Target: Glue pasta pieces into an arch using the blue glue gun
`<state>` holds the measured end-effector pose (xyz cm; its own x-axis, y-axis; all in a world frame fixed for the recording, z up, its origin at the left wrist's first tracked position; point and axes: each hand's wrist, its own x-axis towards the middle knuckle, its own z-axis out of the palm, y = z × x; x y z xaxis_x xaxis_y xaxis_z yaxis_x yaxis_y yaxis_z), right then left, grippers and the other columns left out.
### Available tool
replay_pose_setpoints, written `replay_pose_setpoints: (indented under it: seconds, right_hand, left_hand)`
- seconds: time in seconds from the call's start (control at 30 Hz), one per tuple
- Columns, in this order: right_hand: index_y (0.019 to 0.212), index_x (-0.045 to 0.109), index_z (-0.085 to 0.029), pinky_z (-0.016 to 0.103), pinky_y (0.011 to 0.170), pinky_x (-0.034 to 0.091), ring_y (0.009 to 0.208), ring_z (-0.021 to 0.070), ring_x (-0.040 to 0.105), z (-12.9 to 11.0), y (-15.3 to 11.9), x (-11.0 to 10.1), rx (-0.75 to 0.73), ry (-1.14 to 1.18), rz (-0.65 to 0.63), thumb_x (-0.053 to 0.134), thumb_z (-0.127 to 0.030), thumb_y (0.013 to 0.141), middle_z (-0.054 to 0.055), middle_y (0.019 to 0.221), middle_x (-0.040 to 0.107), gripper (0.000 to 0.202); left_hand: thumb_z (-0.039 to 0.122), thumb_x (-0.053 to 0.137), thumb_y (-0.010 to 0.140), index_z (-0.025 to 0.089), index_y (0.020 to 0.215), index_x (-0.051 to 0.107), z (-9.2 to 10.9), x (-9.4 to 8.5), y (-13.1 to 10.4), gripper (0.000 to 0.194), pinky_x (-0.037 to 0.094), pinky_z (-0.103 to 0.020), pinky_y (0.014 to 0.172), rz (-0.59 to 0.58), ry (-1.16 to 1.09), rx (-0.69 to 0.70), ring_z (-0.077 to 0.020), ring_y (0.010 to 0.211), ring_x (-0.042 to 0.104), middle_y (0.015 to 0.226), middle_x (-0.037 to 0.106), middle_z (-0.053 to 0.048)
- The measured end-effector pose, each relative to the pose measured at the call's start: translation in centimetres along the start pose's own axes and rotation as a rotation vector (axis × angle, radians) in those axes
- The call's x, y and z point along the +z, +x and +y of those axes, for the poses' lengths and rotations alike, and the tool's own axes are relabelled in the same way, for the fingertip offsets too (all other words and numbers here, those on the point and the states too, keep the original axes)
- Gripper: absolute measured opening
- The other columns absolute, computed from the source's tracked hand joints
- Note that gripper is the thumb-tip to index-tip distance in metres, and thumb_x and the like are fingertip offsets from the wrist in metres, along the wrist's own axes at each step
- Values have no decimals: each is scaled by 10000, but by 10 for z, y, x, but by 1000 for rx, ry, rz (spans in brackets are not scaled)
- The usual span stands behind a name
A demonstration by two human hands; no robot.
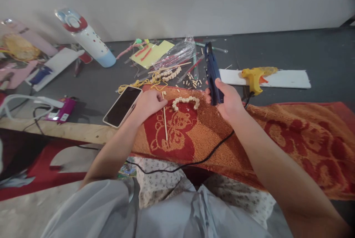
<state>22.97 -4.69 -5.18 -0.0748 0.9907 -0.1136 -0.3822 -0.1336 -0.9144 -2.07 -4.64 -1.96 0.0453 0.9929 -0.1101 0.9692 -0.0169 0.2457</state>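
Spotted bottle (pixel 88 39) beside the wall (pixel 177 5).

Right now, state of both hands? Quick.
Left hand: fingers curled at the upper part of the thin stick; can't tell if gripped.
Right hand: closed around the blue tool, held upright.

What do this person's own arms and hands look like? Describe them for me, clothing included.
The left hand and right hand are bare, with no gloves, rings or watch showing. Both forearms are uncovered, without visible markings. The loose garment is pale grey. Nail details are too small to tell.
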Motion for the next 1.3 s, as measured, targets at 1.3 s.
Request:
replay_pose_setpoints:
  seconds: [1.3]
  right_hand:
    - [752, 519, -227, 286, 492, 423, 580, 134, 564, -4, -3, 4, 60, -30, -2, 686, -596, 751, 13, 678, 597, 405]
  left_hand:
    - [363, 482, 838, 178, 934, 648, 19, 22, 7, 266, 500, -395, 698, 139, 185, -209, -332, 863, 698, 909, 734, -171]
